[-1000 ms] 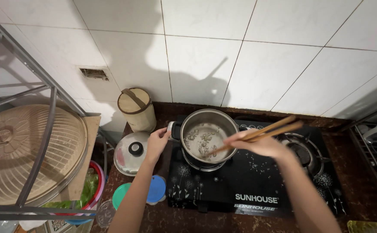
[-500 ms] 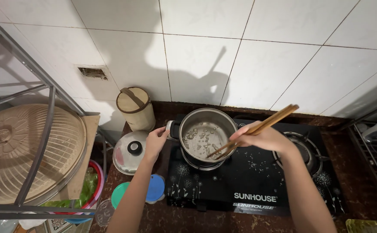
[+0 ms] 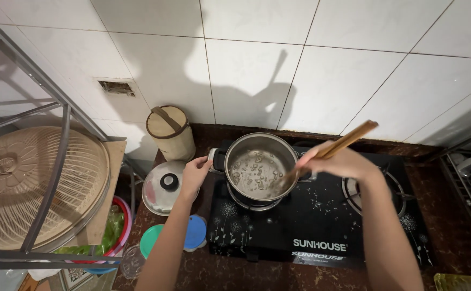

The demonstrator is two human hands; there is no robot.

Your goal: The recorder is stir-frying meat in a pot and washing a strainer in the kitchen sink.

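From the head camera, a round steel pot (image 3: 259, 167) sat on the left burner of a glossy black glass stove (image 3: 321, 226). The left hand (image 3: 195, 175) clasped the pot's side handle. The right hand (image 3: 338, 161) pinched long wooden chopsticks (image 3: 332, 148), tips among pale pieces inside. A glass lid (image 3: 165, 186) lay just left, beside a woven cylindrical container (image 3: 170, 132).

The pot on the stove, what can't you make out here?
Head view:
- Pot: its food pieces are too small to identify.
- Chopsticks: tips hidden behind the pot's rim.
- Left hand: its grip on the pot handle is unclear.
- Right burner: covered by the right hand and forearm.
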